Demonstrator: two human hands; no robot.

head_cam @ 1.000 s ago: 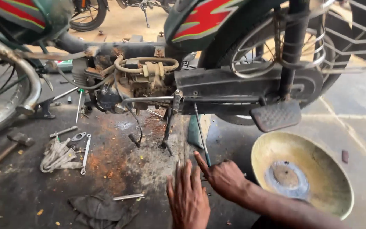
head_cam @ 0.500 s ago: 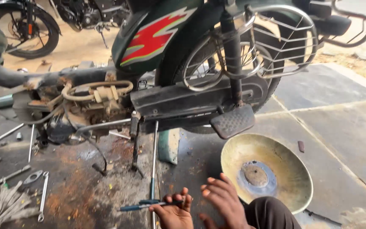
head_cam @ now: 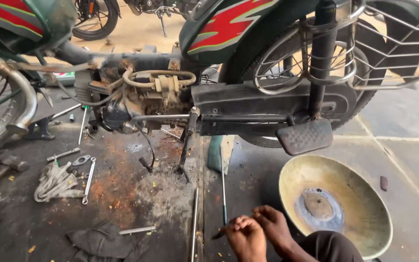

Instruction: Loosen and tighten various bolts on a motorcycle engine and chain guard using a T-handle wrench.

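Left hand (head_cam: pixel 246 237): I see it low in the frame, fingers curled into a closed grip around the dark handle end of a long thin metal screwdriver (head_cam: pixel 223 194).
Right hand (head_cam: pixel 275 227): just beside the left and touching it, fingers bent over; I cannot tell whether its grip is on the tool or merely resting there.
Screwdriver position: shaft lies on the stained concrete floor (head_cam: pixel 136 194), running up from the hands toward the green motorcycle with red flash panels (head_cam: pixel 229 24).
Bowl: wide shallow yellowish metal pan (head_cam: pixel 360 194) sits on the floor right of the hands, near them; a round grey metal disc (head_cam: pixel 318 206) lies in its bottom.
Second rod: a thin bare steel rod (head_cam: pixel 194 223) lies left of the screwdriver, roughly parallel, apart from it.
Left floor area: chrome open-ended spanner (head_cam: pixel 88 180) beside a dirty pale rag bundle (head_cam: pixel 54 182); dark crumpled cloth (head_cam: pixel 105 241) lower down.
Footrest: black ribbed rubber footrest (head_cam: pixel 305 136) hangs above the pan.
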